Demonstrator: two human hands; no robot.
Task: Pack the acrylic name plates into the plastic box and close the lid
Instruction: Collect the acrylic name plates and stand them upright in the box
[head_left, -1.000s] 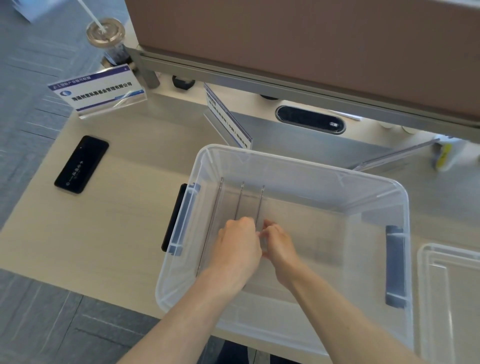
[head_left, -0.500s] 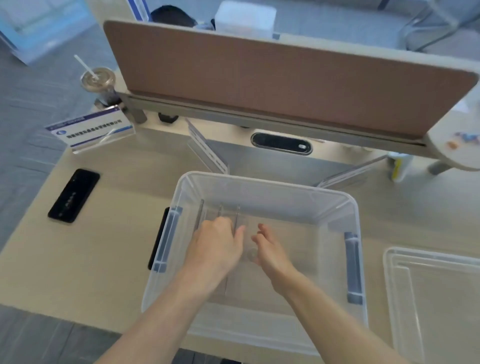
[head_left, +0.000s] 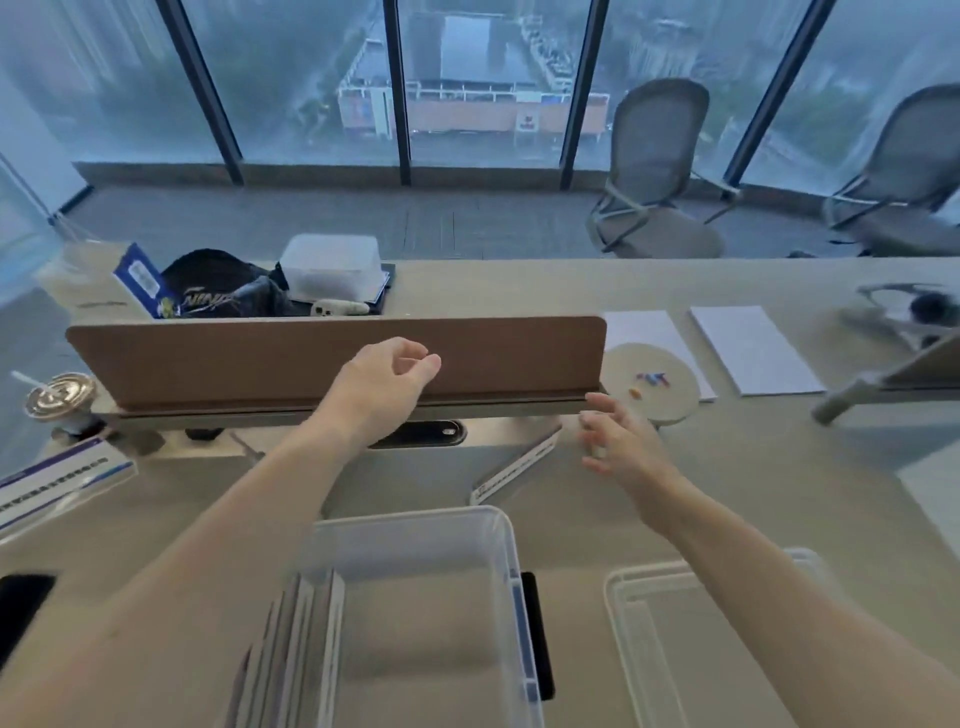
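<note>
The clear plastic box (head_left: 498, 540) stands at the near edge of the desk, with several acrylic name plates (head_left: 306, 639) upright along its left side. Its clear lid (head_left: 639, 613) lies flat to the right. Both hands are out of the box and raised over the back of the desk. My left hand (head_left: 382, 387) is empty, fingers loosely curled, in front of the brown divider. My right hand (head_left: 621, 441) is open with fingers spread, just right of a loose name plate (head_left: 519, 465) lying tilted on the desk. Another name plate (head_left: 57, 480) stands at far left.
A brown divider panel (head_left: 260, 358) runs across the back of the desk. An iced drink cup (head_left: 60, 397) stands at left, a black phone (head_left: 21, 597) at the left edge. A round white coaster (head_left: 652, 382) and paper sheets (head_left: 753, 348) lie right. Two office chairs stand by the windows.
Both hands have come up out of the box and reached toward the back of the desk. The view has tilted up, so the box now sits at the bottom of the frame.
</note>
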